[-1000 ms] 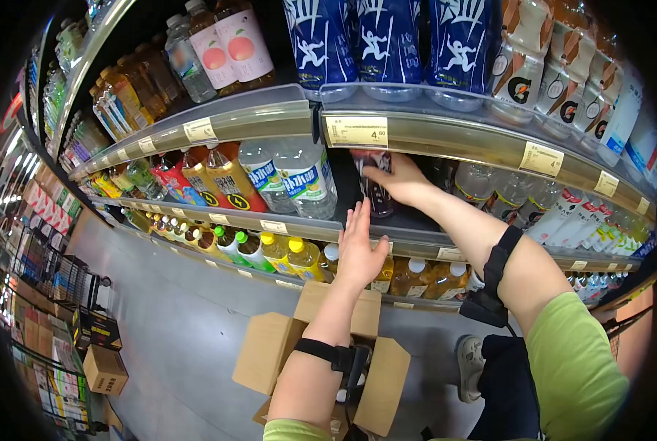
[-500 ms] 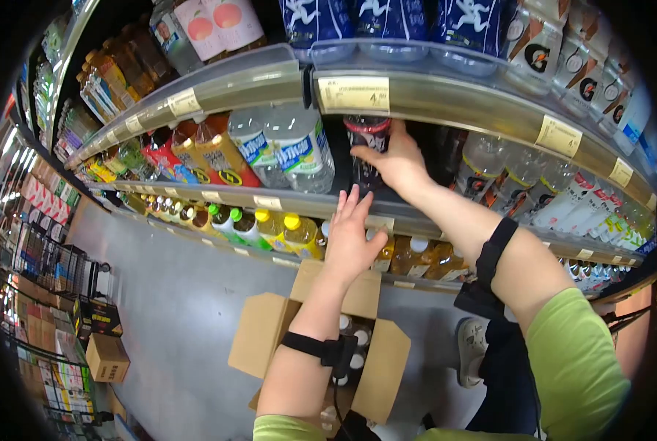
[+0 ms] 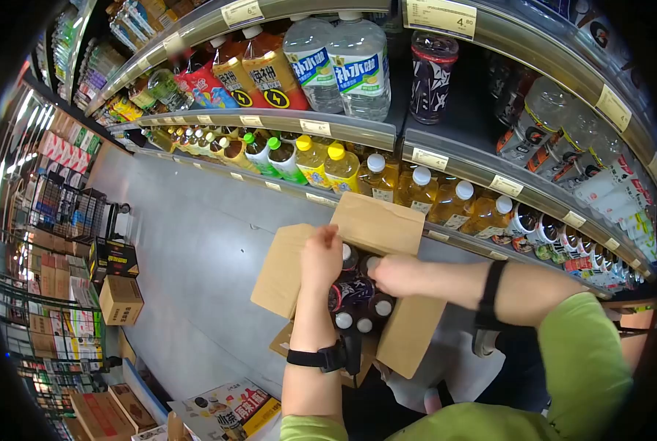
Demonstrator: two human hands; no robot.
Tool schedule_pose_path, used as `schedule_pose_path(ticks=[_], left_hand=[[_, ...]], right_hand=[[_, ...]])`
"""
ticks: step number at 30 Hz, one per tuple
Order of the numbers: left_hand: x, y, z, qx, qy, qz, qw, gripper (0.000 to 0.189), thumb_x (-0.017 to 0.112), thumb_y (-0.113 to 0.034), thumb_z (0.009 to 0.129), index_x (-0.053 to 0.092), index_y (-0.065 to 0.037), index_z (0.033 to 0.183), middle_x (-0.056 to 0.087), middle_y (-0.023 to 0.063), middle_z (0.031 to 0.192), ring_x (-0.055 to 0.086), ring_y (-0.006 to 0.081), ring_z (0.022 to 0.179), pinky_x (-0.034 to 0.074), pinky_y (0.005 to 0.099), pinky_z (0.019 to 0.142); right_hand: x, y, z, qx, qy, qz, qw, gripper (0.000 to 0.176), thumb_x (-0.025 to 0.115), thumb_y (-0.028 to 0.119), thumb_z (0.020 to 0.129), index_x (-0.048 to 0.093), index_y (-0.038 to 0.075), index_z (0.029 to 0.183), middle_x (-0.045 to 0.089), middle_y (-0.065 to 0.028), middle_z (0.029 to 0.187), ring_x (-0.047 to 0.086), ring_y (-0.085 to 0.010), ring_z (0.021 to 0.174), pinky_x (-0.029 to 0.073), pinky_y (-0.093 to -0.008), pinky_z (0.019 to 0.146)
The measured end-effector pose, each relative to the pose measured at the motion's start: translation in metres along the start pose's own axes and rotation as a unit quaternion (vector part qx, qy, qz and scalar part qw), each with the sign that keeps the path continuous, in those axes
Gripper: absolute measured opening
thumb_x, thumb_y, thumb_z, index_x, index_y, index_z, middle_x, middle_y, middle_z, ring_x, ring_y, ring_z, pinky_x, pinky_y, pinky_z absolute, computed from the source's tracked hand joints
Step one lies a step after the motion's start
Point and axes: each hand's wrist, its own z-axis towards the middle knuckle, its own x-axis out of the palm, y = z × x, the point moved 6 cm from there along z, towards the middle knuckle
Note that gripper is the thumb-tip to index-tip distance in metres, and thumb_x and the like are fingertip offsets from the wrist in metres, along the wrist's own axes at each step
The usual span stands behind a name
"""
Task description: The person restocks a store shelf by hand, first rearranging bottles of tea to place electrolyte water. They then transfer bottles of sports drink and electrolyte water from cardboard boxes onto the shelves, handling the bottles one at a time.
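Observation:
An open cardboard box (image 3: pixel 416 331) stands on the floor with several dark, mostly white-capped bottles inside. Over its left side is my left hand (image 3: pixel 322 257), its fingers curled and nothing visible in them. My right hand (image 3: pixel 398 275) reaches in from the right, closed at the neck end of a dark bottle (image 3: pixel 354 292) that lies tilted across the others; its fingertips are partly hidden. On the middle shelf a similar dark bottle (image 3: pixel 432 77) with a black-and-white label stands upright, touched by neither hand.
Large clear bottles (image 3: pixel 361 70) and other drinks line the shelf (image 3: pixel 358 126). Amber bottles (image 3: pixel 420 192) stand on the lower shelf. At the left are a shopping cart (image 3: pixel 67 209), a closed carton (image 3: pixel 120 300) and a printed carton (image 3: pixel 233 408).
The view has tilted down toward the box. My right hand has let go of the shelf bottle and moved down to the box. My left hand, spread before, is now curled over the box.

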Motion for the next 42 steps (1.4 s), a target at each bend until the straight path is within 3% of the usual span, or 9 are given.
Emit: schedule_pose_path(ticks=[5,9,17,24,31,33,35,37,42], left_hand=[[0.004,0.055,-0.032,-0.032,0.267,0.475,0.838,0.046,0.068,-0.029,0.081,0.059,-0.005,0.119,0.067,0.0132,0.113,0.065,0.0280,0.102,0.052,0.0423,0.087],[0.015,0.090,-0.035,0.031,0.283,0.559,0.779,0.043,0.064,-0.029,0.084,0.058,-0.008,0.120,0.067,0.0102,0.115,0.065,0.0297,0.103,0.052,0.0434,0.086],[0.043,0.092,-0.034,-0.066,0.294,0.661,0.688,0.051,0.069,-0.029,0.078,0.056,-0.008,0.123,0.065,0.0108,0.118,0.064,0.0263,0.109,0.052,0.0376,0.087],[0.038,0.007,-0.022,-0.042,0.337,0.555,0.759,0.056,0.073,-0.034,0.066,0.061,-0.004,0.112,0.068,0.0145,0.110,0.064,0.0296,0.106,0.053,0.0383,0.086],[0.010,-0.156,-0.049,0.148,0.245,0.532,0.797,0.051,0.072,-0.036,0.064,0.066,-0.005,0.105,0.070,0.0172,0.088,0.069,0.0295,0.089,0.053,0.0383,0.079],[-0.012,-0.200,-0.053,0.140,0.230,0.480,0.835,0.052,0.071,-0.038,0.070,0.065,-0.004,0.108,0.069,0.0146,0.083,0.068,0.0258,0.081,0.053,0.0352,0.074],[-0.028,-0.218,-0.050,0.135,0.214,0.425,0.869,0.052,0.071,-0.041,0.075,0.064,-0.003,0.111,0.069,0.0120,0.078,0.068,0.0221,0.074,0.052,0.0322,0.069],[-0.038,-0.229,-0.040,0.090,0.194,0.088,0.973,0.048,0.064,-0.044,0.088,0.064,-0.002,0.112,0.068,0.0066,0.073,0.059,0.0116,0.063,0.047,0.0248,0.061],[-0.012,-0.201,-0.025,0.127,0.205,-0.047,0.969,0.036,0.056,-0.035,0.097,0.062,-0.005,0.117,0.069,0.0037,0.085,0.057,0.0069,0.071,0.047,0.0215,0.066]], right_hand=[[0.050,0.000,0.040,0.087,0.091,0.016,0.992,0.033,0.064,0.020,0.082,0.057,0.000,0.107,0.066,-0.0200,0.100,0.065,-0.0351,0.095,0.054,-0.0451,0.078],[0.041,0.009,0.053,0.097,0.119,0.103,0.983,0.044,0.067,0.026,0.083,0.055,0.000,0.116,0.062,-0.0221,0.112,0.060,-0.0354,0.108,0.050,-0.0454,0.088],[0.021,-0.031,0.015,0.081,0.027,0.205,0.975,0.040,0.066,0.027,0.085,0.058,0.003,0.116,0.065,-0.0205,0.107,0.062,-0.0373,0.102,0.049,-0.0462,0.086],[0.020,-0.045,-0.013,0.096,0.023,0.235,0.967,0.057,0.070,0.026,0.082,0.048,0.005,0.131,0.060,-0.0222,0.119,0.057,-0.0374,0.112,0.046,-0.0443,0.095],[-0.051,-0.009,-0.050,-0.064,-0.183,0.262,0.945,0.093,0.081,0.032,0.071,0.029,0.003,0.143,0.047,-0.0220,0.135,0.047,-0.0352,0.126,0.038,-0.0405,0.106],[-0.068,-0.011,-0.056,-0.031,-0.125,0.499,0.857,0.090,0.082,0.033,0.072,0.033,0.002,0.140,0.053,-0.0203,0.129,0.051,-0.0333,0.122,0.039,-0.0380,0.105],[-0.104,-0.004,-0.078,-0.010,-0.142,0.455,0.879,0.082,0.080,0.029,0.076,0.036,0.001,0.138,0.056,-0.0155,0.127,0.054,-0.0260,0.120,0.040,-0.0359,0.105],[-0.128,-0.005,-0.095,-0.095,-0.195,0.615,0.758,0.075,0.078,0.023,0.079,0.037,0.002,0.138,0.055,-0.0113,0.128,0.053,-0.0194,0.120,0.039,-0.0355,0.105],[-0.171,-0.029,-0.151,-0.054,-0.408,0.601,0.685,0.073,0.078,0.010,0.078,0.035,0.005,0.137,0.053,-0.0087,0.129,0.051,-0.0176,0.121,0.041,-0.0370,0.104]])
